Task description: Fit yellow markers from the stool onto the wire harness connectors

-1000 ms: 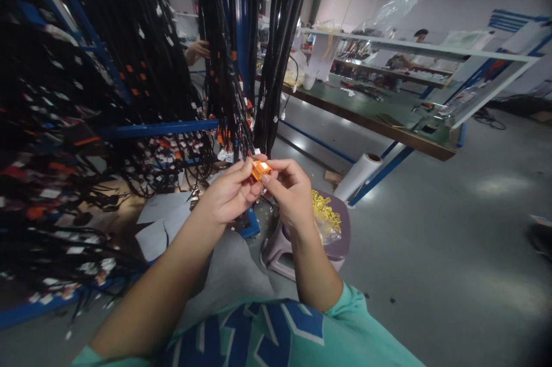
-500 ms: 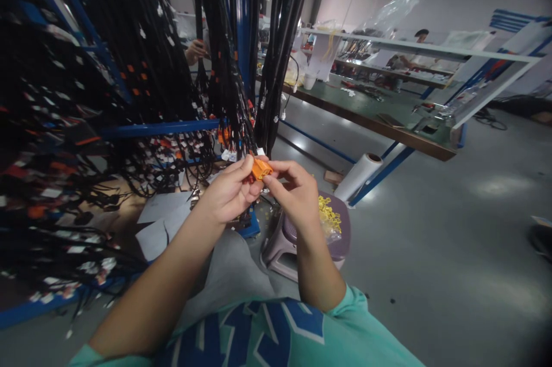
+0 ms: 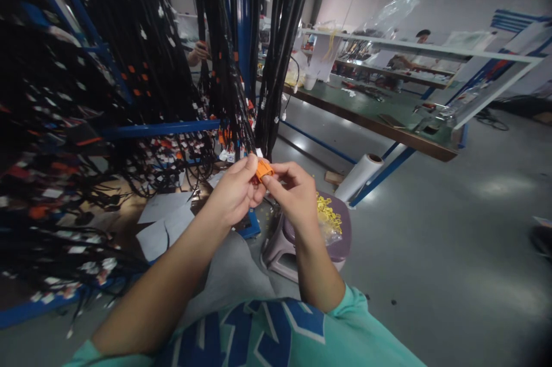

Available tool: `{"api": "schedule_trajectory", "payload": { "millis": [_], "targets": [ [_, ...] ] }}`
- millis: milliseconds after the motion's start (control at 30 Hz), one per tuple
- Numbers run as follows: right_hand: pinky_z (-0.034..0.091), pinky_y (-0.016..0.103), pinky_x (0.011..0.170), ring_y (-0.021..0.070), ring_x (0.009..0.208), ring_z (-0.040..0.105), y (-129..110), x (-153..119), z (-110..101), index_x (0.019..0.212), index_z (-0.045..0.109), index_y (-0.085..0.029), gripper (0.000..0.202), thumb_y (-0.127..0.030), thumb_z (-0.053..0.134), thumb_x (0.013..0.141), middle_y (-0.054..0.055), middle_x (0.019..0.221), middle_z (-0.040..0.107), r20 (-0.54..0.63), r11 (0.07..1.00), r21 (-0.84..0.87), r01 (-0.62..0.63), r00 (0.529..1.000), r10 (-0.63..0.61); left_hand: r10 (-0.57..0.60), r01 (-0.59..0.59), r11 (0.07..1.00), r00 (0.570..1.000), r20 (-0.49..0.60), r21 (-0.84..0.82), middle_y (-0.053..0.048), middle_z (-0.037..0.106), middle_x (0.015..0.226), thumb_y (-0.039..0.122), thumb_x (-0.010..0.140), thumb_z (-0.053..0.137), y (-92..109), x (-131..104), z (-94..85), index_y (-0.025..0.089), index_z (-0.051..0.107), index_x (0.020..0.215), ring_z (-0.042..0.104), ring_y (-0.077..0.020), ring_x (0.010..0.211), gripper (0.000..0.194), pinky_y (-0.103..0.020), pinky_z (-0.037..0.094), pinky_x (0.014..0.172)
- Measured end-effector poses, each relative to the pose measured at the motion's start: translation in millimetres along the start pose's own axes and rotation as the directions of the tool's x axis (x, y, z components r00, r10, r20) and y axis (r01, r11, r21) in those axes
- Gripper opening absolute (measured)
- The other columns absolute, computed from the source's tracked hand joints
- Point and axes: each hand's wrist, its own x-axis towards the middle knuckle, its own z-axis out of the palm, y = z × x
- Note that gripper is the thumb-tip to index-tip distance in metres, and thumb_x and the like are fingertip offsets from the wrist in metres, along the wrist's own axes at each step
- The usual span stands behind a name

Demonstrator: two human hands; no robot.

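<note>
An orange connector [image 3: 264, 169] is held between my two hands, in front of a hanging bundle of black cables [image 3: 241, 108]. My left hand [image 3: 236, 190] pinches it from the left, thumb on top. From the right, my right hand [image 3: 294, 187] has its thumb and fingertips closed at the connector's near right edge. Whether the right fingertips also hold a small part cannot be made out. Below and to the right, yellow pieces [image 3: 328, 215] lie on a purple stool [image 3: 342, 246].
Many black cable bundles [image 3: 129, 27] hang from a blue rack at the left. White papers [image 3: 166, 232] lie low on the left. A green-topped table [image 3: 366, 103] stands at the right, with a white roll [image 3: 359, 176] leaning by it. Other people work behind.
The orange connector has shifted slightly right and turned a little in my fingers. My left hand has moved slightly right with it. A person's hand behind the cables has also moved slightly.
</note>
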Motion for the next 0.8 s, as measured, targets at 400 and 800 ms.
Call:
{"api": "schedule_trajectory", "payload": {
  "millis": [400, 800],
  "targets": [
    [0.048, 0.023, 0.049, 0.0086, 0.054, 0.055, 13.1, 7.5, -9.2, 0.082, 0.067, -0.023, 0.020, -0.040, 0.065, 0.072, -0.002, 0.068, 0.065, 0.051, 0.967, 0.249, -0.044, 0.998, 0.032, -0.051, 0.050, 0.998, 0.999, 0.016, 0.047, 0.002, 0.048, 0.041, 0.029, 0.095, 0.031, 2.1, 2.7, -3.1, 0.012, 0.054, 0.081, 0.042, -0.0086, 0.026, 0.032, -0.015, 0.028, 0.026],
    [0.047, 0.030, 0.078, 0.0137, 0.084, 0.060, 62.8, 58.0, -3.8, 0.096, 0.064, -0.021, 0.035, -0.047, 0.058, 0.075, 0.003, 0.094, 0.066, 0.113, 0.993, 0.091, -0.074, 0.992, 0.064, -0.030, 0.002, 0.981, 0.990, 0.140, 0.193, -0.009, 0.062, 0.060, 0.020, 0.087, 0.044, 34.9, -8.6, -45.1, 0.007, 0.066, 0.077, 0.049, -0.0103, 0.030, 0.028, -0.018, 0.034, 0.025]
  ]
}}
